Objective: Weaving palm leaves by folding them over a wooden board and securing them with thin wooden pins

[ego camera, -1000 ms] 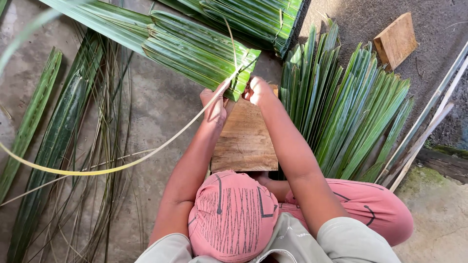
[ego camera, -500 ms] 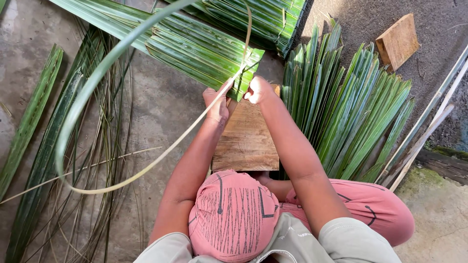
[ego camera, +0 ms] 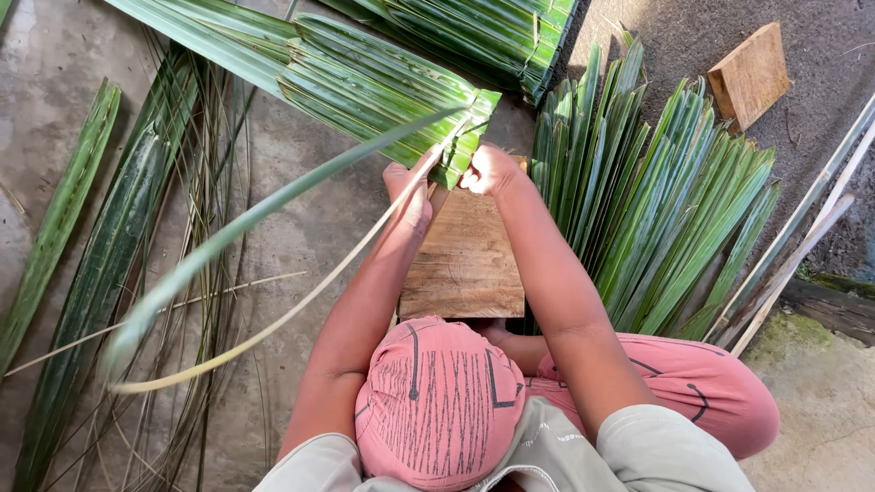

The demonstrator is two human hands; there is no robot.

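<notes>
Both hands work at the cut end of a folded palm-leaf bundle over a wooden board.

The right hand (ego camera: 489,170) is closed on the bundle (ego camera: 383,82) at its end; the left hand (ego camera: 410,196) pinches a long leaf strip (ego camera: 273,205) that arcs away to the left. The board (ego camera: 467,260) lies on the concrete floor (ego camera: 310,191) under both hands, fanned leaves (ego camera: 656,210) just right of it.

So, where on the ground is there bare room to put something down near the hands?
Bare concrete lies left of the wooden board, between the left hand and the dark strips on the ground. More bare ground shows at top right, around the small wood block. It is crowded right of the right hand, where the fan of cut leaves spreads.
</notes>
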